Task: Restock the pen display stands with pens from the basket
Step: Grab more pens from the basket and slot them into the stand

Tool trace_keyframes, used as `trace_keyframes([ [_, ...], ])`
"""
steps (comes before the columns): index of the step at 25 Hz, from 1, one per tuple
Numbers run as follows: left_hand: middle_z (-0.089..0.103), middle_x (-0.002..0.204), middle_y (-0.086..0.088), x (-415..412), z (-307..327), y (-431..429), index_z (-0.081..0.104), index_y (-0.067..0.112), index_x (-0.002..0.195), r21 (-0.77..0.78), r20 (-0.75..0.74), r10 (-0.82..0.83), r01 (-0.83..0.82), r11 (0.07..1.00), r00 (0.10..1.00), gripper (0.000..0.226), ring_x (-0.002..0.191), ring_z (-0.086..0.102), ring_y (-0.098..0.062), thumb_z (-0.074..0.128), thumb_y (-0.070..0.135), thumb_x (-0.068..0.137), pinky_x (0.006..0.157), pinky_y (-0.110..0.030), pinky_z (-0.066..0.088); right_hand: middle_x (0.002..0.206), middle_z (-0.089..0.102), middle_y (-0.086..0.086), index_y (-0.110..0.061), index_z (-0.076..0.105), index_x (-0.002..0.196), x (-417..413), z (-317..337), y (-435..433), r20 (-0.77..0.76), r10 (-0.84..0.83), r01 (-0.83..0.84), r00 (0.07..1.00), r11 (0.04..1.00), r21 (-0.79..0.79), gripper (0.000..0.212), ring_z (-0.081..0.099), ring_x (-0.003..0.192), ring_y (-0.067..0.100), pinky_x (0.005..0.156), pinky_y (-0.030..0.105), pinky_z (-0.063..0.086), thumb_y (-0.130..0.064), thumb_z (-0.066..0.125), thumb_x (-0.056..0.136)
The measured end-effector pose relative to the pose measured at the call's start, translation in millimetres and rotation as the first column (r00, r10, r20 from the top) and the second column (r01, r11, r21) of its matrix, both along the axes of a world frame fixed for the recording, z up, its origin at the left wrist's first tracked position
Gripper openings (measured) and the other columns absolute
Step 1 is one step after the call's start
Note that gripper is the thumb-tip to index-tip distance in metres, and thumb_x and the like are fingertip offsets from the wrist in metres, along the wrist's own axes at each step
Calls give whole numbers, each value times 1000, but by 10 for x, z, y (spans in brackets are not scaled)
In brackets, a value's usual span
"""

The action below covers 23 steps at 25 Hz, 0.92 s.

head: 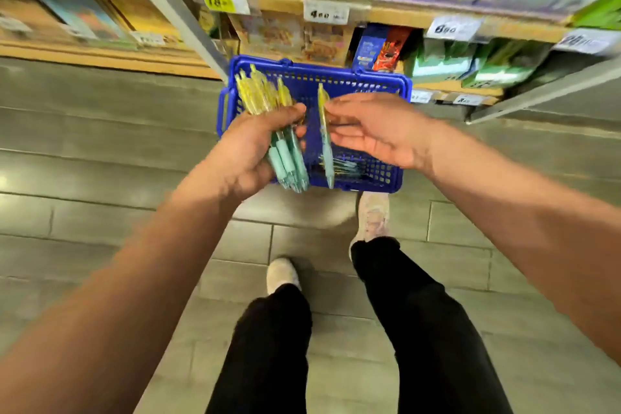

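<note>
Hands over the basket point(366, 77): left point(255, 148) clutching pen bundle point(289, 161), right point(373, 131) pinching one pen point(325, 141)

- basket point(366, 84): bright blue plastic, perforated grid walls
- bundle of pens point(268, 131): yellow tops, pale teal grips
- single pen point(325, 138): yellow over teal
- floor point(100, 178): grey plank tiles
- trousers point(420, 312): black
- shoes point(373, 215): off-white
- price tag point(216, 2): yellow

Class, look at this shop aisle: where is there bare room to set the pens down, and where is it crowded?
Free: the floor left of the blue basket, bordered by the bottom shelf edge, and the basket's far half. Crowded: the basket's near right corner, where loose pens lie; the gap between the left hand gripping a pen bundle and the right hand pinching a single pen; the packed shelves.
</note>
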<state>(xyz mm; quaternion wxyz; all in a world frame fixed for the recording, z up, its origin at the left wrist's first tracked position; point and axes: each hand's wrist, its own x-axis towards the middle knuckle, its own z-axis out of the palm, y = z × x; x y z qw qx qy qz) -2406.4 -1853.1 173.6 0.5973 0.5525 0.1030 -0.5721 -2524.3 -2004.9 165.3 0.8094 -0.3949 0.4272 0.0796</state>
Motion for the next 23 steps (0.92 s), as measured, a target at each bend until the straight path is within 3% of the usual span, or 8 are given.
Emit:
trace_keyframes([
  [4,59,69,-1,-163,1450,304,65,10,91,-29,42,-73,74,997,996,7,57,56,-11,67,3,92,59,-26,53,77,75,3,-12,70,94,-250,1519,372,34,-112,115,993,991,-73,4,72,69,12,70,23,61,-10,66,96],
  [10,59,72,-8,-513,3153,765,62,-3,116,14,152,-124,123,992,981,24,55,58,-13,65,2,93,53,-23,54,84,77,3,-13,69,95,-623,3278,876,92,-170,188,981,950,-250,2,74,75,13,72,24,59,-14,70,94],
  [17,72,82,-9,-726,4100,585,68,-2,114,-112,184,-141,163,980,973,23,68,68,-18,63,11,96,59,-27,57,77,75,0,-11,70,100,-944,4210,744,187,-216,266,958,912,-313,6,71,70,11,69,22,57,-15,69,95],
  [23,72,83,-13,-887,4334,84,62,-1,116,-145,217,-149,183,972,965,29,69,72,-20,72,12,92,62,-30,59,82,75,1,-9,70,99,-1229,4435,299,235,-240,301,942,913,-274,6,71,73,9,69,21,57,-11,65,97],
])
